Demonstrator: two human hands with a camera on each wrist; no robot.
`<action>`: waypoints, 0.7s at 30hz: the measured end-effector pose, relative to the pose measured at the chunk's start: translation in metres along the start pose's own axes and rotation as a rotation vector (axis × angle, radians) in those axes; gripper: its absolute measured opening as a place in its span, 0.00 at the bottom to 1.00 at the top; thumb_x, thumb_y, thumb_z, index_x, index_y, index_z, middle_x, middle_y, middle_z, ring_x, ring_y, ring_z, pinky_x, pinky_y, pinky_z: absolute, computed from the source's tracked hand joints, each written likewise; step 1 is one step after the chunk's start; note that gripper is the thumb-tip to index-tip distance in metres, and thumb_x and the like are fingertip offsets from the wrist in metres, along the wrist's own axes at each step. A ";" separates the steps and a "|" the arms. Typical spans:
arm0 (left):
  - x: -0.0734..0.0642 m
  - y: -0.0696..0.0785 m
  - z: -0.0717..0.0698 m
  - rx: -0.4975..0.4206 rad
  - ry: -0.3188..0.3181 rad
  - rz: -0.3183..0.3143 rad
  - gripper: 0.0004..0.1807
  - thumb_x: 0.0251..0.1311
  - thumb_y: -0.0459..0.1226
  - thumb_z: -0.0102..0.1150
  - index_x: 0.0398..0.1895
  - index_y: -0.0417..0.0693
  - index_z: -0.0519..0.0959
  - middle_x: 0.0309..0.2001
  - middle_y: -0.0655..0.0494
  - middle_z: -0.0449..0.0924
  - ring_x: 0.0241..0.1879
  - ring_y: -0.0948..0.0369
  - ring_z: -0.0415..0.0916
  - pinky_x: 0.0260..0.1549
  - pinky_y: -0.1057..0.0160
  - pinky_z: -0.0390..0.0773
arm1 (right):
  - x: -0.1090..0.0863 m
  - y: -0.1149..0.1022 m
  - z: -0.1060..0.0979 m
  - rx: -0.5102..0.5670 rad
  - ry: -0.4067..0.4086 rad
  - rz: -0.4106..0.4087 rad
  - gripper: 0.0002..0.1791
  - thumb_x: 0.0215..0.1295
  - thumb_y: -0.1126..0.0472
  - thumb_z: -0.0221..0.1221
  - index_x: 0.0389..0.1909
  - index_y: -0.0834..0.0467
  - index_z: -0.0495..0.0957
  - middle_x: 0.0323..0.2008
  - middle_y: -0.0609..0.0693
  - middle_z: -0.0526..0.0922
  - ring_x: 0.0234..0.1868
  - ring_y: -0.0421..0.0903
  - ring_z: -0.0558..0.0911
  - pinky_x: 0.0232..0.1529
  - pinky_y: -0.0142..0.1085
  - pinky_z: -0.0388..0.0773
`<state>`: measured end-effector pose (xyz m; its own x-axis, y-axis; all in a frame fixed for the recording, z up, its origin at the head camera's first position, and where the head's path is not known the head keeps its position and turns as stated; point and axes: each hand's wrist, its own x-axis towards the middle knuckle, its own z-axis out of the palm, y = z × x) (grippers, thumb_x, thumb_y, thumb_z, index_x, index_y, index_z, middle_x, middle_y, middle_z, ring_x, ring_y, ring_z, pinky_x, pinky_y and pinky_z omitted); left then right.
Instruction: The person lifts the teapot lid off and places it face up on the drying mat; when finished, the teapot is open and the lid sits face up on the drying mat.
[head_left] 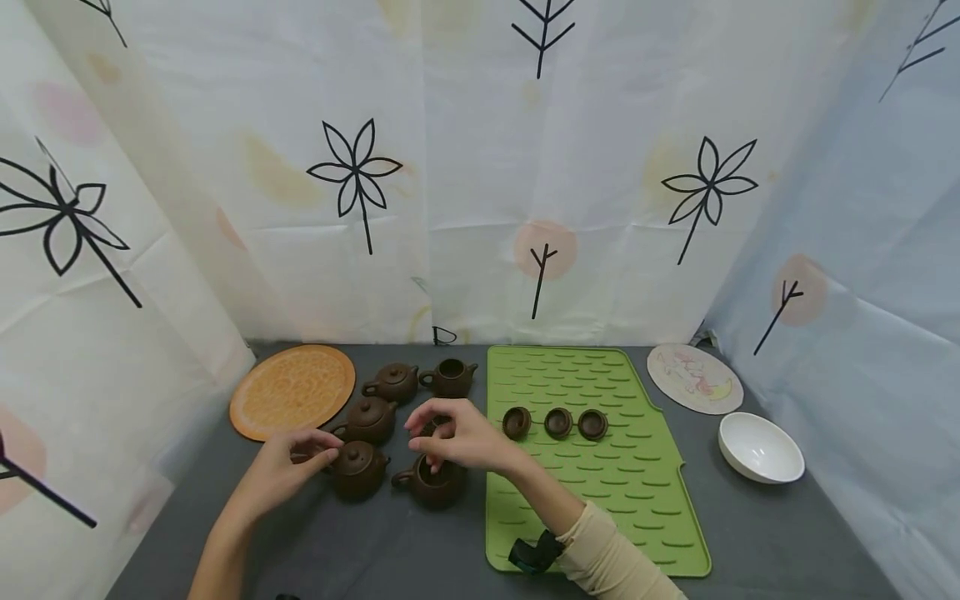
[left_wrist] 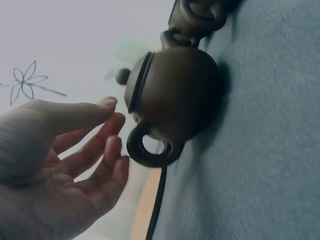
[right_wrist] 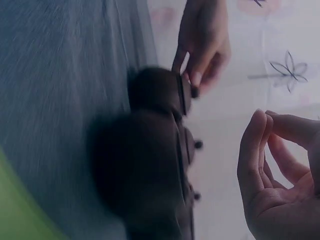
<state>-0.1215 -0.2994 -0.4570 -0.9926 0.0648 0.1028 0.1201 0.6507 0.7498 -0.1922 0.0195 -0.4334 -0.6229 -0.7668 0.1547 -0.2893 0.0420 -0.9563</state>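
My left hand (head_left: 294,467) is beside a dark brown lidded teapot (head_left: 358,472), fingers apart. In the left wrist view, my fingertips are close to the teapot's handle (left_wrist: 142,152) and lid rim, with nothing between thumb and fingers. Over a lidless brown teapot (head_left: 442,490) hovers my right hand (head_left: 468,437). Its thumb and fingertips come together in a loose curve in the right wrist view, and no object shows between them. Behind this hand another brown pot (head_left: 431,427) is mostly hidden. Two more lidded teapots, one in the middle (head_left: 370,421) and one farther back (head_left: 395,383), continue the left column.
Behind the right hand stands a lidless teapot (head_left: 452,379). Three small brown cups (head_left: 558,423) sit on a green mat (head_left: 600,517). An orange round mat (head_left: 292,392) lies back left; a pale round mat (head_left: 693,379) and a white bowl (head_left: 761,448) are at right.
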 end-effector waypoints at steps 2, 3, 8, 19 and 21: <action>-0.001 -0.005 0.001 0.008 0.015 -0.004 0.05 0.71 0.36 0.72 0.47 0.50 0.91 0.50 0.51 0.91 0.40 0.70 0.85 0.41 0.67 0.85 | 0.011 0.003 0.012 0.004 -0.011 0.012 0.14 0.78 0.66 0.63 0.60 0.66 0.81 0.54 0.68 0.81 0.28 0.35 0.86 0.38 0.38 0.91; -0.002 -0.008 0.001 0.010 0.020 -0.007 0.06 0.70 0.36 0.72 0.47 0.49 0.90 0.50 0.50 0.91 0.39 0.70 0.85 0.40 0.68 0.85 | 0.016 0.004 0.017 0.004 -0.016 0.019 0.14 0.78 0.66 0.63 0.60 0.67 0.81 0.54 0.67 0.81 0.27 0.35 0.86 0.38 0.39 0.91; -0.004 -0.016 0.002 0.019 0.029 -0.038 0.07 0.70 0.37 0.72 0.48 0.48 0.90 0.50 0.48 0.91 0.38 0.68 0.85 0.34 0.67 0.82 | 0.041 0.009 0.042 -0.003 -0.015 0.071 0.14 0.77 0.65 0.65 0.58 0.66 0.83 0.51 0.60 0.84 0.27 0.37 0.86 0.38 0.44 0.92; -0.002 -0.022 0.001 0.050 -0.027 -0.141 0.14 0.75 0.45 0.68 0.53 0.47 0.90 0.47 0.52 0.93 0.44 0.61 0.87 0.38 0.66 0.82 | 0.068 0.017 0.071 -0.137 0.037 0.188 0.10 0.76 0.65 0.67 0.54 0.60 0.87 0.38 0.45 0.84 0.21 0.36 0.85 0.32 0.38 0.90; -0.003 -0.023 0.001 0.049 -0.024 -0.138 0.14 0.75 0.45 0.68 0.52 0.47 0.90 0.47 0.52 0.93 0.44 0.62 0.87 0.38 0.66 0.82 | 0.069 0.018 0.072 -0.172 0.047 0.186 0.09 0.76 0.64 0.67 0.52 0.60 0.88 0.36 0.44 0.83 0.19 0.36 0.85 0.31 0.36 0.89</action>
<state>-0.1215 -0.3134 -0.4752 -0.9998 -0.0100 -0.0149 -0.0177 0.6906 0.7230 -0.1878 -0.0794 -0.4574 -0.7091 -0.7051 -0.0045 -0.2834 0.2908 -0.9139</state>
